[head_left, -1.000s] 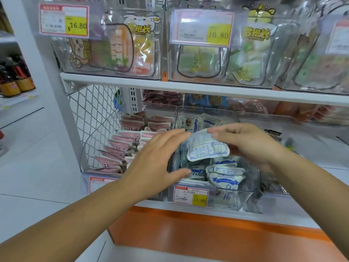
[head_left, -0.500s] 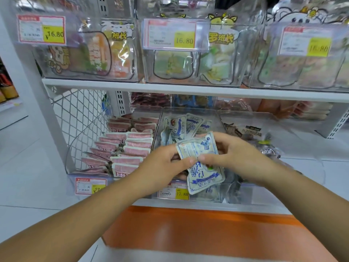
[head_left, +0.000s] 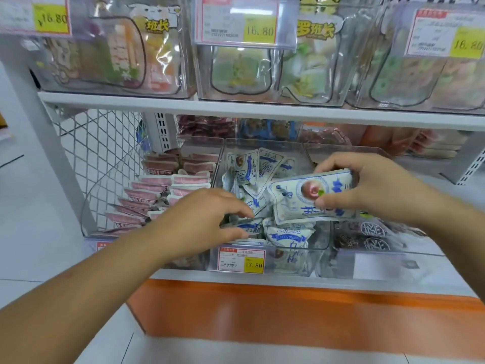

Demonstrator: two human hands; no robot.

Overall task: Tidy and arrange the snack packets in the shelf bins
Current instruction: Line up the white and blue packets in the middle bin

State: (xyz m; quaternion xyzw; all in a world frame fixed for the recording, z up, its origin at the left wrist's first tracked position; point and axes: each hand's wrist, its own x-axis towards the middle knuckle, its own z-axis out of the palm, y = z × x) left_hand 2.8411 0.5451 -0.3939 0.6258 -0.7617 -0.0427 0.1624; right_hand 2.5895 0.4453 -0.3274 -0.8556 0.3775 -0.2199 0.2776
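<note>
**Middle bin** (head_left: 262,143), clear rigid plastic, at the front edge of the lower shelf. It holds a loose heap of snack packets (head_left: 286,235), glossy, blue-and-white and pillow-shaped. There is open room at its rear right corner.

**Right hand** (head_left: 372,187): thumb and fingers clamp the held packet (head_left: 296,200), which lies lengthwise above the bin's right wall.

**Left hand** (head_left: 199,219): thumb and fingertips pinch snack packets at the heap's front left corner.

**Change:** half a second ago both hands met on one packet; now they are apart.

**Adjacent:** pink packets (head_left: 157,190) in rows beside the wire mesh panel (head_left: 105,153). A price tag (head_left: 241,260) with a yellow patch sits on the bin front.
</note>
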